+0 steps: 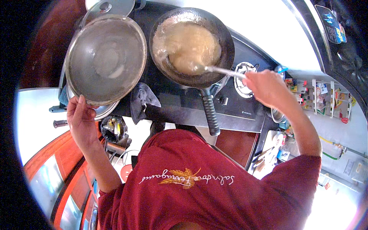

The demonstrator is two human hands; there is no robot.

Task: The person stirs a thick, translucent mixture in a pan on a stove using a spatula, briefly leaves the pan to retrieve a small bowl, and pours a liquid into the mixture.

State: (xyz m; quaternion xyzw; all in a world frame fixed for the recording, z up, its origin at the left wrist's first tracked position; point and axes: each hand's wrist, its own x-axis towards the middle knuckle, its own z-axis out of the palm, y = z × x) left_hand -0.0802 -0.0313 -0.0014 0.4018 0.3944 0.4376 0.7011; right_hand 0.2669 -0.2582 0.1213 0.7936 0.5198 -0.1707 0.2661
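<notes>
My right hand (266, 89) is closed around the metal handle of a ladle or turner (226, 71); its head dips into cloudy tan liquid (195, 44) and cannot be made out. That liquid lies in a dark wok (227, 50) on the black cooktop, its ribbed black handle (209, 113) pointing toward me. At the left, my left hand (80, 115) pinches the near rim of a wide, round grey metal piece (92, 50), a shallow basin or a lid. It is broad and dished, with a paler ring at its middle.
A glass lid (119, 7) lies behind the grey piece. Near the cooktop's front edge rests a dark cloth (142, 100). A burner (245, 80) is right of the wok. Farther right stands a rack of seasonings (324, 97); below left is a lined bin (114, 128).
</notes>
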